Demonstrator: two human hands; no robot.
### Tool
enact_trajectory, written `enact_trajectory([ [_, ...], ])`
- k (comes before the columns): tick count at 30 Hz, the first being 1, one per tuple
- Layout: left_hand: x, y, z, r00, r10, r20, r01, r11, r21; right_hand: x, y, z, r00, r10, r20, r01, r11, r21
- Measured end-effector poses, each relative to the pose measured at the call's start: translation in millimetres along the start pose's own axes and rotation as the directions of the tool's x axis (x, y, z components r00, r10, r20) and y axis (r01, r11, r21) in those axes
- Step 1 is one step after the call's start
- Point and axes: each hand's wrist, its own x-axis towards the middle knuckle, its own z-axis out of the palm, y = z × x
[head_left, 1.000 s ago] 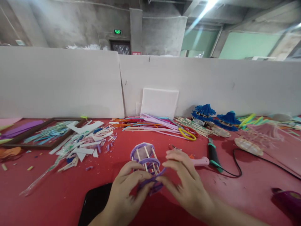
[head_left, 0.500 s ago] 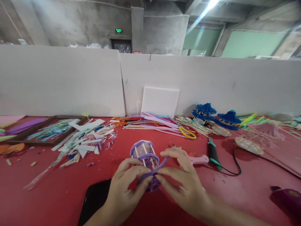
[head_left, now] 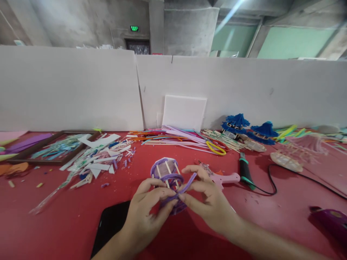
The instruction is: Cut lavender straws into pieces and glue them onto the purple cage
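A small purple cage-like frame (head_left: 166, 172), made of purple rings joined by pale sticks, lies on its side on the red table (head_left: 67, 224). My left hand (head_left: 148, 211) pinches its near ring from the left. My right hand (head_left: 210, 200) pinches a purple strip (head_left: 187, 185) that runs up from the near ring towards my index finger. The fingertips of both hands meet at the near end of the frame and hide part of it.
A black phone (head_left: 110, 227) lies under my left wrist. Pink-handled pliers (head_left: 226, 178), a green-and-black corded tool (head_left: 244, 170), yellow-handled scissors (head_left: 215, 148), coloured strips (head_left: 173, 137), white scraps (head_left: 100, 159), blue tassel models (head_left: 252, 131) and a wooden frame (head_left: 35, 151) lie around. White boards (head_left: 67, 90) stand behind.
My hands have drawn slightly closer together on the frame's near ring, and the purple strip in my right hand has lifted a little. The view has shifted slightly.
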Motion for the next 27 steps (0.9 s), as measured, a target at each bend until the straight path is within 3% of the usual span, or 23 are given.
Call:
enact_trajectory([
  [8,-1,-2,-2.0,0.999,0.043,0.021,-0.044,0.998,0.036,2,-3,-3,0.992,-0.129,0.012,0.130,0.986,-0.101],
  [16,-5,-3,2.7,0.996,0.072,0.045,-0.075,0.996,0.046,0,-4,-4,0.949,-0.313,0.021,0.308,0.916,-0.257],
  [20,-5,-3,0.6,0.999,0.032,0.032,-0.034,0.998,0.059,10,-4,-13,0.930,-0.356,0.093,0.367,0.887,-0.279],
  [23,-3,-5,-3.0,0.997,-0.070,-0.042,0.071,0.997,0.031,24,8,-36,0.953,-0.278,0.118,0.302,0.884,-0.358],
  [25,-2,-6,-4.7,0.984,-0.150,-0.097,0.150,0.989,-0.015,28,23,-56,0.978,-0.130,0.160,0.193,0.851,-0.488],
  [27,-2,-8,-5.0,0.960,-0.243,-0.137,0.235,0.969,-0.074,23,42,-74,0.959,0.071,0.276,0.124,0.769,-0.627],
])
